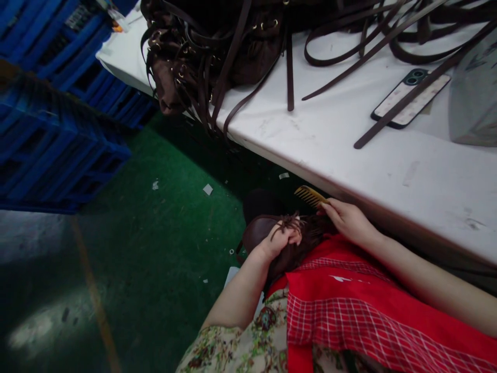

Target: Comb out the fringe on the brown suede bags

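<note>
My right hand (pixel 347 220) pinches a yellowish-brown comb (pixel 311 197) by one end, its teeth facing down and left. To the left, my left hand (pixel 285 237) is closed around a bunch of thin dark brown fringe strands (pixel 292 224), whose loose ends stick up over the fingers. The strands seem to belong to a dark brown leather piece (pixel 259 231) on my lap, partly covered by my left hand and forearm. The comb is held apart from the bunched strand ends, close to the table edge.
A white-covered table (pixel 330 124) runs along the front and right. On it lie a pile of dark brown bags (pixel 248 62), long straps (pixel 290 72), a phone (pixel 404 106) and a clear plastic bag (pixel 476 98). Blue pallets (pixel 58 140) stand left on the green floor (pixel 174 217).
</note>
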`<state>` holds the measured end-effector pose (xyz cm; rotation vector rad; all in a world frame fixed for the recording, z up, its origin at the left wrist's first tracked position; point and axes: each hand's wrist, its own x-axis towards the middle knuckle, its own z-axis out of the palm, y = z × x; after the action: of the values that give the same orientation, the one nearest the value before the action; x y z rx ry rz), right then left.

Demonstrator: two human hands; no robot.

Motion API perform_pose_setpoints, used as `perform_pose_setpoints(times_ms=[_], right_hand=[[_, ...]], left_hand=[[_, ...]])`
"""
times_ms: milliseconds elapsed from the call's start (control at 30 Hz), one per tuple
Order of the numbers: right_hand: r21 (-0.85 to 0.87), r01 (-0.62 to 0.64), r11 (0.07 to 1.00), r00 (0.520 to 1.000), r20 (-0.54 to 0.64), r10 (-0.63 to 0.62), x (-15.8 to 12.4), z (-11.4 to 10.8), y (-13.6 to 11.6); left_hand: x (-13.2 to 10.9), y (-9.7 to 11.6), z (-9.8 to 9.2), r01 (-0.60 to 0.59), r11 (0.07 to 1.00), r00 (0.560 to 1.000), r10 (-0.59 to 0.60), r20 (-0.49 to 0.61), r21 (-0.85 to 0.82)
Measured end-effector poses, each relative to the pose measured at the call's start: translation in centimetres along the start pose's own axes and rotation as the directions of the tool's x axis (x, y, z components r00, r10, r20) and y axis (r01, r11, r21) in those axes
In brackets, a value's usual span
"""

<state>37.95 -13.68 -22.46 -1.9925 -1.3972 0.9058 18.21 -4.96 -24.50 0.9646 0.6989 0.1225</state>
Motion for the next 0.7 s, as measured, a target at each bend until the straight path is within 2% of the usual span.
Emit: perform_pose_setpoints(times_ms=[67, 133, 200, 300, 367, 533, 700], right_hand=[[0.032, 0.059, 0.998, 0.998, 0.003, -0.059, -0.5, -0.5, -1.6], [-0.01, 0.117, 0.993, 0.993, 0.034, -0.117, -0.7, -0.8, -2.9], [-0.109, 0.216, 0.97, 0.975, 0.086, -0.207, -0.9, -0.7, -3.7], [-0.281, 0.38, 0.881, 0.919, 0.224, -0.325, -1.1, 0.2, -4.3], [-0.38, 0.408, 0.83, 0.904, 0.294, -0.31, -1.2, 1.1, -4.3], [-0.477, 0.336, 0.812, 0.918, 0.36, -0.168, -1.4, 2.2, -4.3], [-0.519, 0.274, 0.81, 0.933, 0.347, -0.093, -0.8, 2.5, -3.7]], left_hand=[[-0.2, 0.7, 0.1, -0.027, 0.997, 0.999, 0.029, 0.029, -0.07], [-0.4, 1.0, 0.2, -0.022, 0.996, 0.998, 0.027, 0.062, -0.081], [-0.6, 1.1, 0.3, -0.02, 1.0, 0.997, 0.019, 0.068, 0.014], [-1.0, 0.8, 0.6, -0.022, 0.973, 0.999, 0.027, -0.019, 0.229], [-1.2, 0.6, 0.9, -0.031, 0.934, 0.997, 0.053, -0.052, 0.356], [-1.5, 0.5, 1.3, -0.132, 0.846, 0.991, 0.095, 0.098, 0.517], [-2.1, 0.6, 1.6, -0.14, 0.81, 0.989, 0.142, 0.04, 0.57]])
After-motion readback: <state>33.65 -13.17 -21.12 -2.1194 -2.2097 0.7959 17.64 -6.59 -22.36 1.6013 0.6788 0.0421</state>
